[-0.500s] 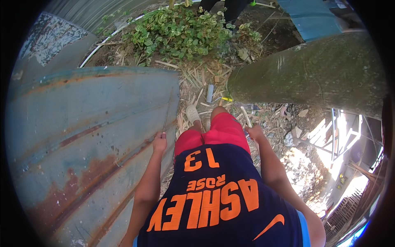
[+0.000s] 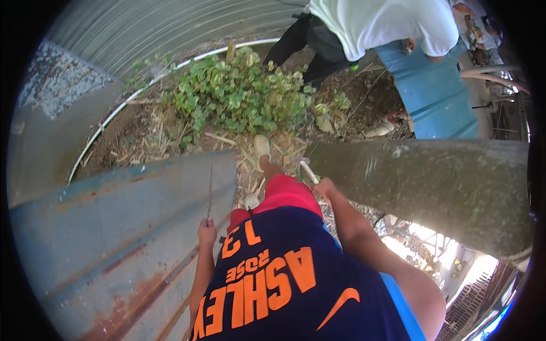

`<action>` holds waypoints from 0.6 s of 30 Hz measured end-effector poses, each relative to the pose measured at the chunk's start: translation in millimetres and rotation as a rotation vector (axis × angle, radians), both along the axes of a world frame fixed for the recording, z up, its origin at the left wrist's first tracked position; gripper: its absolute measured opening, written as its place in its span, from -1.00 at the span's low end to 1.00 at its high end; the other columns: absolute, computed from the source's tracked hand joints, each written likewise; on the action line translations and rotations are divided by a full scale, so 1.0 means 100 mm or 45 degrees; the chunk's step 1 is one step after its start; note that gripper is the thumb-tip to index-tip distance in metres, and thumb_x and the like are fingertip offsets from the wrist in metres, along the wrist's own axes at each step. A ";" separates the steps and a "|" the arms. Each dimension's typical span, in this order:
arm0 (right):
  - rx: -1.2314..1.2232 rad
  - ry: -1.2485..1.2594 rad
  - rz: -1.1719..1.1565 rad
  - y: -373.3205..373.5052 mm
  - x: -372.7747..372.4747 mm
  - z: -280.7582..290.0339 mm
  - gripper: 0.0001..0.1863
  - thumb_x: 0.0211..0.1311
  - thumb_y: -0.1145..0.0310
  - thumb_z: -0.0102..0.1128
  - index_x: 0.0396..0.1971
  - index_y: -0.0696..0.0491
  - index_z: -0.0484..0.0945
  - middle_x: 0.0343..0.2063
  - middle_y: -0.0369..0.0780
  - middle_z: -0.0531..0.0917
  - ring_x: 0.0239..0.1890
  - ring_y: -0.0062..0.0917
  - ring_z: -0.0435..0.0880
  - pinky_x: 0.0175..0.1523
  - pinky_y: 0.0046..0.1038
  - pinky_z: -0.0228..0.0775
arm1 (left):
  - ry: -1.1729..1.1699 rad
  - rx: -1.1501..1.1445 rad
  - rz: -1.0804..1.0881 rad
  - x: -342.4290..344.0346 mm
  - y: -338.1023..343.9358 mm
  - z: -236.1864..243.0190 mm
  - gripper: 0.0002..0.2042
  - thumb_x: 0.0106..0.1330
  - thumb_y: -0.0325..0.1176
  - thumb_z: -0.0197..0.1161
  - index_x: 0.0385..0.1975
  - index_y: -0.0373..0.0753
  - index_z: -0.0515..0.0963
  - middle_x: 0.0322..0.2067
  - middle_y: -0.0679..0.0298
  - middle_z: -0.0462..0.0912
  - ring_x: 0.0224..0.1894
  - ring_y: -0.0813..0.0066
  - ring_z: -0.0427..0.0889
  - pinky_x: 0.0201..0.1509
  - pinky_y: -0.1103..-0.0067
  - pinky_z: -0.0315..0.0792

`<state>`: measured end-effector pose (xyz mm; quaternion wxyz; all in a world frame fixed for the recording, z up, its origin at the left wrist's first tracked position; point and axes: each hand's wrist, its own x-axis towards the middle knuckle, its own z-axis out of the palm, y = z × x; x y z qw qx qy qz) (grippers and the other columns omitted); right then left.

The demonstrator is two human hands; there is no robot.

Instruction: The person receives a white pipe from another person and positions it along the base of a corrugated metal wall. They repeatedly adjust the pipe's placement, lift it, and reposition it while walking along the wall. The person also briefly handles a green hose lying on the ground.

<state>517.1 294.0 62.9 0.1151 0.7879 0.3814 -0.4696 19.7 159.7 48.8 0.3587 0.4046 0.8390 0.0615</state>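
My left hand (image 2: 207, 232) is closed around one end of a thin dark rod (image 2: 211, 187), which points away from me over the rusty blue-grey metal sheet (image 2: 114, 227). The rod is too thin to name more exactly. In my right hand (image 2: 325, 188) is a pale-handled tool (image 2: 309, 171) with a small greyish end, somewhat like a hammer's head. That hand is beside my right thigh, near the mossy trunk-like cylinder (image 2: 421, 187). Its fingers wrap the handle, partly hidden from view.
Ahead grows a leafy bush (image 2: 239, 94), with a white pipe (image 2: 122, 108) curving behind it. A person in a white shirt (image 2: 375, 25) bends over a blue metal sheet (image 2: 435, 91) at the far right. Dry sticks litter the ground around my feet.
I have stepped forward, so the bush and cylinder appear nearer. The person in the white shirt has come into view. The paint roller on the ground is no longer visible. Both hands keep their holds.
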 end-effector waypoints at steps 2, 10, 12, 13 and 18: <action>-0.077 -0.024 0.009 0.38 -0.03 0.01 -0.51 -0.06 0.07 0.31 -0.36 0.28 0.71 -0.46 0.06 0.73 -0.39 -0.13 0.77 -0.22 -0.24 0.62 | 0.021 -0.013 -0.032 -0.01 0.07 0.10 -0.59 0.49 -0.05 0.05 -0.21 -0.35 0.58 -0.28 -0.17 0.68 -0.15 -0.23 0.64 -0.08 0.14 0.47; -0.013 -0.050 0.274 1.77 0.05 0.05 -0.53 0.04 0.08 0.20 -0.26 0.21 0.73 -0.27 0.05 0.74 -0.18 -0.14 0.76 -0.02 -0.26 0.61 | 0.019 0.121 0.064 -0.06 0.91 0.19 -0.61 0.47 -0.09 0.07 -0.19 -0.38 0.58 -0.23 -0.20 0.66 -0.13 -0.17 0.65 -0.08 0.16 0.46; 0.049 -0.081 0.310 1.85 0.10 0.16 -0.52 0.11 0.05 0.18 -0.26 0.20 0.73 -0.31 0.06 0.74 -0.21 -0.18 0.78 -0.03 -0.26 0.61 | -0.068 0.109 0.086 0.01 1.23 0.30 -0.59 0.48 -0.07 0.07 -0.13 -0.38 0.58 -0.21 -0.19 0.67 -0.12 -0.16 0.65 -0.07 0.16 0.47; 0.080 -0.143 0.306 1.85 0.14 0.22 -0.52 0.18 0.03 0.14 -0.25 0.18 0.73 -0.32 0.06 0.74 -0.21 -0.21 0.78 -0.02 -0.26 0.60 | -0.087 0.026 0.130 0.15 1.49 0.48 -0.58 0.48 -0.05 0.06 -0.09 -0.37 0.57 -0.21 -0.19 0.68 -0.09 -0.15 0.66 -0.03 0.18 0.48; 0.194 0.006 -0.047 1.59 0.09 0.12 -0.49 0.03 0.14 0.29 -0.35 0.41 0.56 -0.59 0.03 0.66 -0.58 -0.13 0.69 -0.41 -0.24 0.53 | -0.095 0.128 0.041 -0.01 1.84 0.45 -0.55 0.50 0.02 0.00 -0.06 -0.28 0.59 -0.20 -0.14 0.70 -0.06 -0.15 0.66 0.02 0.19 0.50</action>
